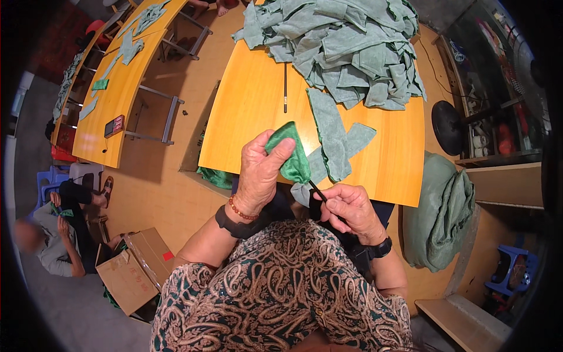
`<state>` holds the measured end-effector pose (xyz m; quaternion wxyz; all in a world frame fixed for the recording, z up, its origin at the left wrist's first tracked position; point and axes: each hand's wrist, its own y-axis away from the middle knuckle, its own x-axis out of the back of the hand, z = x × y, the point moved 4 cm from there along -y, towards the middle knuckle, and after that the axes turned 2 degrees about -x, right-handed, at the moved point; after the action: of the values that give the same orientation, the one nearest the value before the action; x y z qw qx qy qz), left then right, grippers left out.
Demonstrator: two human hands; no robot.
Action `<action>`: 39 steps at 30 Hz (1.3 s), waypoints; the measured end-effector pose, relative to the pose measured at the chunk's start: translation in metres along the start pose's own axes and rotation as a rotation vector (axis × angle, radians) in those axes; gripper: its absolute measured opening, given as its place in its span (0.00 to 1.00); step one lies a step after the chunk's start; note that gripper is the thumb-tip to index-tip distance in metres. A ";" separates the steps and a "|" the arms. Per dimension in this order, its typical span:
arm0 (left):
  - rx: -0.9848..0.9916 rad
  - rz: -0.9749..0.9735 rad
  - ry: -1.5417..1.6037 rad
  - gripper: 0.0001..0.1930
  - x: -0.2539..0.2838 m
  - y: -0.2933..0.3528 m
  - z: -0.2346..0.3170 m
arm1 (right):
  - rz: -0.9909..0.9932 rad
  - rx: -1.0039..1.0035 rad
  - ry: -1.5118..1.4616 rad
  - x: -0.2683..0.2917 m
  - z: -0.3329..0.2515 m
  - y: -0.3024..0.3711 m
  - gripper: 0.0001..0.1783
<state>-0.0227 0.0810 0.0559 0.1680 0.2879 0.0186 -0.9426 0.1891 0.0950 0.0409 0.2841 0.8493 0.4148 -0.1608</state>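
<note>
My left hand point(260, 173) grips a shiny bright green fabric piece point(295, 164) just above the table's near edge, thumb pressed on its face. A thin black stick point(317, 190) runs into the lower end of that piece. Its other end is pinched in the fingers of my right hand point(350, 212). Pale grey-green cloth point(301, 193) hangs from the piece beside the stick; whether it is the same piece's other side, I cannot tell. Two flat grey-green fabric strips point(329, 138) lie crossed on the yellow table point(234, 111) just beyond my hands.
A big heap of grey-green fabric pieces point(352, 47) covers the table's far part, with another thin dark stick point(285, 88) near it. A stuffed green sack point(437, 214) stands at right. At left are a cardboard box point(132, 273), a seated person point(56, 240) and another table point(117, 117).
</note>
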 end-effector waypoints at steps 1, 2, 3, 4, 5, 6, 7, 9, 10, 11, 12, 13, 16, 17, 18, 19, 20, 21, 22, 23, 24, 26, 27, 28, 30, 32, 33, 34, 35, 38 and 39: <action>0.017 -0.017 -0.073 0.09 -0.003 0.001 0.000 | -0.004 -0.002 0.028 0.001 -0.001 0.000 0.12; 0.034 -0.033 -0.147 0.08 -0.007 0.002 0.001 | -0.008 -0.004 0.056 0.002 -0.002 -0.001 0.12; 0.052 -0.052 -0.219 0.08 -0.011 0.003 0.000 | 0.010 -0.020 0.072 0.003 -0.003 0.000 0.12; 0.078 -0.073 -0.193 0.08 -0.013 0.005 -0.003 | 0.013 -0.007 0.061 0.004 -0.004 -0.001 0.12; 0.105 -0.094 -0.166 0.09 -0.016 0.007 -0.006 | 0.016 0.006 0.051 0.005 -0.004 -0.001 0.12; 0.131 -0.117 -0.140 0.10 -0.018 0.008 -0.009 | 0.020 0.021 0.040 0.006 -0.004 -0.002 0.12; 0.122 -0.108 -0.134 0.09 -0.019 0.010 -0.010 | 0.016 0.039 0.006 0.005 -0.003 -0.004 0.11; 0.101 -0.091 -0.126 0.09 -0.021 0.015 -0.011 | 0.025 0.054 -0.016 -0.001 0.000 -0.009 0.11; 0.091 -0.081 -0.124 0.08 -0.022 0.017 -0.011 | 0.027 0.063 -0.028 -0.003 0.001 -0.011 0.10; 0.089 -0.081 -0.158 0.10 -0.023 0.020 -0.012 | 0.019 0.070 -0.046 -0.004 0.003 -0.013 0.11; 0.090 -0.081 -0.192 0.11 -0.023 0.023 -0.012 | 0.011 0.077 -0.066 -0.005 0.007 -0.015 0.11; 0.090 -0.081 -0.226 0.13 -0.022 0.025 -0.012 | 0.004 0.084 -0.086 -0.006 0.010 -0.017 0.11; 0.158 -0.020 -0.215 0.18 -0.012 0.010 -0.012 | -0.012 0.019 -0.046 -0.011 0.005 -0.018 0.12; 0.125 0.036 -0.189 0.21 -0.005 0.003 -0.010 | -0.028 -0.022 0.019 -0.011 0.002 -0.017 0.12; 0.095 0.099 -0.059 0.21 -0.005 -0.004 0.000 | -0.042 -0.063 0.086 -0.012 0.000 -0.014 0.12; 0.050 0.182 0.014 0.20 0.000 -0.011 0.010 | -0.040 -0.097 0.071 -0.012 -0.001 -0.010 0.11; 0.004 0.265 0.088 0.20 0.006 -0.016 0.017 | -0.004 -0.106 0.109 -0.006 0.000 -0.004 0.10; 0.021 0.229 0.155 0.19 0.011 -0.019 0.019 | 0.032 -0.114 0.142 0.001 0.001 0.002 0.10; 0.037 0.192 0.221 0.18 0.016 -0.021 0.020 | 0.068 -0.122 0.176 0.005 0.001 0.005 0.10; 0.055 0.154 0.288 0.18 0.017 -0.022 0.021 | 0.149 -0.097 0.065 0.009 -0.001 0.006 0.11; 0.071 0.145 0.336 0.17 0.014 -0.020 0.018 | 0.126 -0.010 -0.040 0.007 -0.009 0.005 0.11; 0.107 0.117 0.432 0.15 0.000 -0.018 0.011 | 0.224 0.080 0.019 -0.002 -0.022 -0.005 0.14; 0.126 0.077 0.494 0.13 -0.009 -0.017 0.009 | 0.229 0.173 0.074 -0.006 -0.023 -0.016 0.15; 0.135 0.039 0.514 0.13 -0.017 -0.015 0.007 | 0.229 0.266 0.131 -0.010 -0.019 -0.029 0.16; 0.150 -0.033 0.555 0.12 -0.028 -0.013 0.005 | 0.215 0.292 0.153 -0.016 -0.017 -0.037 0.18; 0.139 -0.067 0.527 0.14 -0.027 -0.012 0.007 | 0.188 0.156 0.083 -0.023 -0.018 -0.036 0.18; 0.128 -0.065 0.501 0.15 -0.026 -0.011 0.010 | 0.230 0.108 0.122 -0.023 -0.024 -0.031 0.15; 0.116 -0.062 0.476 0.16 -0.022 -0.011 0.013 | 0.260 0.198 0.110 -0.019 -0.026 -0.031 0.14; 0.102 -0.138 0.539 0.25 -0.010 -0.011 0.012 | 0.289 0.288 0.097 -0.015 -0.026 -0.032 0.14; 0.106 -0.291 0.523 0.33 -0.005 -0.009 0.030 | 0.422 0.435 0.310 -0.004 -0.041 -0.023 0.10; 0.094 -0.382 0.540 0.40 -0.001 -0.011 0.031 | 0.456 0.481 0.462 -0.003 -0.049 -0.018 0.09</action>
<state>-0.0416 0.0879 0.0815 -0.0360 0.5260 0.0725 -0.8467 0.1744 0.1327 0.0750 0.0051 0.9756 0.2194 0.0089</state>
